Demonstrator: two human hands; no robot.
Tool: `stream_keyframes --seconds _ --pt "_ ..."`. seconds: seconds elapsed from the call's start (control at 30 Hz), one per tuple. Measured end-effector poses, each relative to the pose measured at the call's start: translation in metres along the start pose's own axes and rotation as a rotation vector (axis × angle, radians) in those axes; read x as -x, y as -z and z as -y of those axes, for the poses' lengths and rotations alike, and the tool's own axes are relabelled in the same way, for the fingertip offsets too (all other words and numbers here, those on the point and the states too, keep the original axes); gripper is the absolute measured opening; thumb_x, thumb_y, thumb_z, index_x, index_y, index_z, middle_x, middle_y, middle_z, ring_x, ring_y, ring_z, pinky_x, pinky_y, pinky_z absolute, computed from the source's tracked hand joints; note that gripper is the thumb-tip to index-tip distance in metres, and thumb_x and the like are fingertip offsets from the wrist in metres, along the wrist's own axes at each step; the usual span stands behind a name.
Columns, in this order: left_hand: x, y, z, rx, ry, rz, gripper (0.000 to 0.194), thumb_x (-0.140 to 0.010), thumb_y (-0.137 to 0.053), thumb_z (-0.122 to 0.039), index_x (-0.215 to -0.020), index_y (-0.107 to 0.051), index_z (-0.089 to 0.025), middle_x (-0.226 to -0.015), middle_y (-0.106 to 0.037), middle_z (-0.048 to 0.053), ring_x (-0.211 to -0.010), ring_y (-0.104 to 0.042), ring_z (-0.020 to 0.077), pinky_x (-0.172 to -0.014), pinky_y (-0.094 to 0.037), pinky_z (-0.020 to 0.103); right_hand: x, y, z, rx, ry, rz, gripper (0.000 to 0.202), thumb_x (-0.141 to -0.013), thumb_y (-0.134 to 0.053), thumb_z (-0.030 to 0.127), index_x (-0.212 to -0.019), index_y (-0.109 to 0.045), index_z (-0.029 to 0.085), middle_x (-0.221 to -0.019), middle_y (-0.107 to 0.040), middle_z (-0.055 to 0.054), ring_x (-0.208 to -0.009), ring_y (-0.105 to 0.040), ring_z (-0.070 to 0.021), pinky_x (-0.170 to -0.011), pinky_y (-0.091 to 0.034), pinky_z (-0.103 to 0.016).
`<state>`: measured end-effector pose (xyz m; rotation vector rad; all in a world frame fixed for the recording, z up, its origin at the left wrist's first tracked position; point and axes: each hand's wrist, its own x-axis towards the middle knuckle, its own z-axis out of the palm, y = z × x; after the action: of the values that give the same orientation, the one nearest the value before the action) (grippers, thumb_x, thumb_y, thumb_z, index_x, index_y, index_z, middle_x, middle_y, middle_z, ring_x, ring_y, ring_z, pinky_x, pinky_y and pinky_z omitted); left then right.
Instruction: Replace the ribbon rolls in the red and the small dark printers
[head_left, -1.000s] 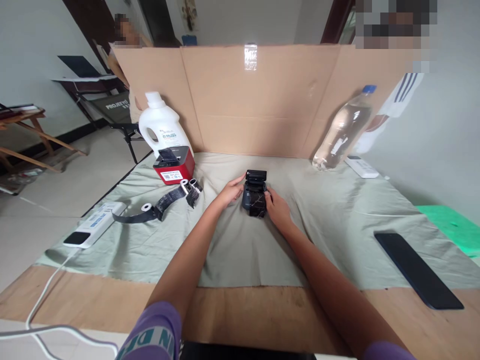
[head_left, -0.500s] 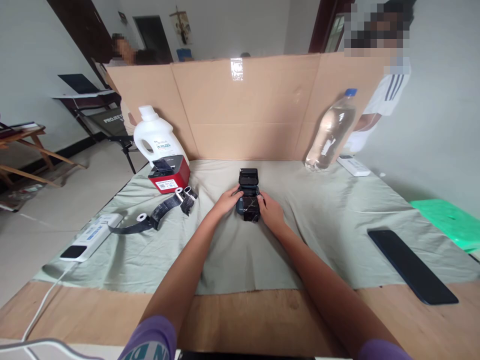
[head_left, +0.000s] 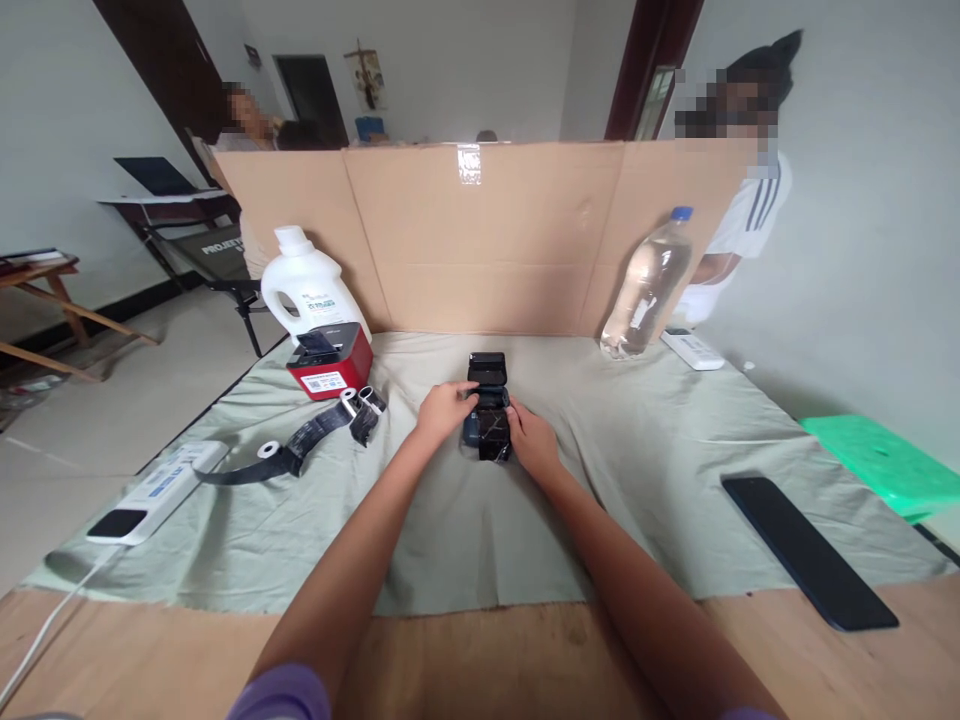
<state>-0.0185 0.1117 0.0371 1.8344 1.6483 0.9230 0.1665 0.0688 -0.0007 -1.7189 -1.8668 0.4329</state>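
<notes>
A small dark portable printer (head_left: 472,433), by its look, sits on the cloth with its black lid (head_left: 487,368) tipped open away from me. A glossy black strip (head_left: 493,438) with pale marks hangs over its front. My left hand (head_left: 446,408) is closed at the printer's left side, its fingertips at the opening below the lid. Along the right edge, my right hand (head_left: 531,436) grips the body with its thumb and fingers. What lies inside the opening is partly hidden by the fingers.
At left lie black strips on white cores (head_left: 311,435), a white power strip (head_left: 154,495), a red box-shaped device (head_left: 337,365) and a white jug (head_left: 315,290). A water bottle (head_left: 646,290) leans against the cardboard (head_left: 487,240); a phone (head_left: 806,550) lies right. People are behind.
My left hand has lifted slightly, its fingers now reaching over the printer's opening. My right hand stays on the right side. The whole view has shifted a little.
</notes>
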Motion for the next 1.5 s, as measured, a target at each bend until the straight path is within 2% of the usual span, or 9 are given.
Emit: stream_keyframes --seconds 0.13,0.3,0.5,0.63,0.83,0.93,1.1,1.27,1.5 --pt "-0.027 0.005 -0.029 -0.303 -0.025 0.178 0.019 -0.057 -0.082 -0.018 -0.073 -0.079 -0.027 -0.079 -0.072 0.005 -0.082 -0.063 0.0241 -0.062 -0.037 0.024 0.0 0.001 0.001 0.019 -0.006 0.009 0.049 -0.104 -0.028 0.039 -0.143 -0.054 0.024 -0.123 -0.07 -0.009 -0.113 -0.065 -0.0255 -0.094 -0.049 -0.035" --pt "-0.051 -0.001 -0.056 -0.432 0.003 0.316 0.024 -0.043 -0.081 -0.003 -0.045 -0.065 -0.02 -0.057 -0.061 0.007 -0.075 -0.062 0.0258 -0.061 -0.036 0.025 -0.001 0.001 0.0 0.023 -0.013 0.019 0.049 -0.105 -0.029 0.039 -0.144 -0.052 0.024 -0.121 -0.071 -0.01 -0.11 -0.067 -0.0267 -0.093 -0.049 -0.036" --pt "-0.042 0.025 -0.053 -0.346 -0.101 0.219 0.017 -0.052 -0.08 -0.015 -0.067 -0.075 -0.022 -0.068 -0.064 0.003 -0.073 -0.059 0.0213 -0.061 -0.037 0.025 0.0 0.002 0.0 0.003 -0.013 0.013 0.048 -0.105 -0.029 0.04 -0.144 -0.052 0.025 -0.119 -0.072 -0.009 -0.108 -0.068 -0.0261 -0.092 -0.05 -0.035" --pt "0.005 0.055 -0.029 -0.001 -0.156 0.005 0.027 -0.065 -0.077 -0.032 -0.089 -0.075 -0.02 -0.092 -0.068 0.004 -0.083 -0.059 0.0188 -0.076 -0.044 0.025 -0.001 0.001 0.0 -0.02 -0.005 -0.003 0.048 -0.105 -0.029 0.039 -0.143 -0.054 0.025 -0.12 -0.071 -0.01 -0.108 -0.068 -0.0261 -0.093 -0.05 -0.036" --pt "0.128 0.084 0.012 0.754 0.305 -0.237 0.037 -0.063 -0.073 -0.043 -0.088 -0.066 -0.016 -0.086 -0.064 0.004 -0.077 -0.06 0.0167 -0.063 -0.047 0.024 -0.001 0.0 -0.001 -0.031 -0.018 0.001 0.05 -0.104 -0.028 0.039 -0.142 -0.055 0.022 -0.126 -0.069 -0.01 -0.114 -0.065 -0.0269 -0.096 -0.047 -0.036" --pt "0.179 0.098 0.028 0.921 0.459 -0.396 0.043 -0.059 -0.073 -0.048 -0.087 -0.062 -0.017 -0.079 -0.062 0.003 -0.063 -0.055 0.0141 -0.055 -0.045 0.025 -0.001 0.001 -0.001 -0.031 -0.017 0.001 0.051 -0.104 -0.027 0.039 -0.143 -0.054 0.022 -0.127 -0.068 -0.009 -0.113 -0.064 -0.0277 -0.094 -0.047 -0.037" --pt "0.22 0.139 0.058 0.539 0.545 -0.593 0.048 -0.068 -0.068 -0.057 -0.098 -0.062 -0.02 -0.07 -0.058 -0.001 -0.062 -0.055 0.0147 -0.058 -0.045 0.026 -0.002 0.001 -0.001 -0.02 -0.024 0.025 0.052 -0.104 -0.024 0.04 -0.144 -0.053 0.023 -0.126 -0.069 -0.01 -0.11 -0.065 -0.0285 -0.091 -0.047 -0.037" --pt "0.211 0.183 0.077 -0.138 0.336 -0.589 0.033 -0.088 -0.043 -0.047 -0.096 -0.065 -0.024 -0.096 -0.068 0.004 -0.094 -0.063 0.0234 -0.084 -0.046 0.034 -0.002 0.0 -0.001 -0.012 -0.026 0.019 0.052 -0.104 -0.025 0.039 -0.144 -0.052 0.022 -0.126 -0.068 -0.011 -0.108 -0.065 -0.0291 -0.087 -0.048 -0.037" --pt "0.177 0.186 0.066 -0.809 0.414 -0.423 0.044 -0.096 -0.033 -0.051 -0.103 -0.063 -0.02 -0.09 -0.072 0.013 -0.097 -0.065 0.0338 -0.095 -0.037 0.046 -0.002 -0.001 0.003 -0.006 -0.047 0.002 0.051 -0.103 -0.026 0.04 -0.143 -0.053 0.024 -0.117 -0.072 -0.012 -0.102 -0.067 -0.0288 -0.086 -0.047 -0.037"
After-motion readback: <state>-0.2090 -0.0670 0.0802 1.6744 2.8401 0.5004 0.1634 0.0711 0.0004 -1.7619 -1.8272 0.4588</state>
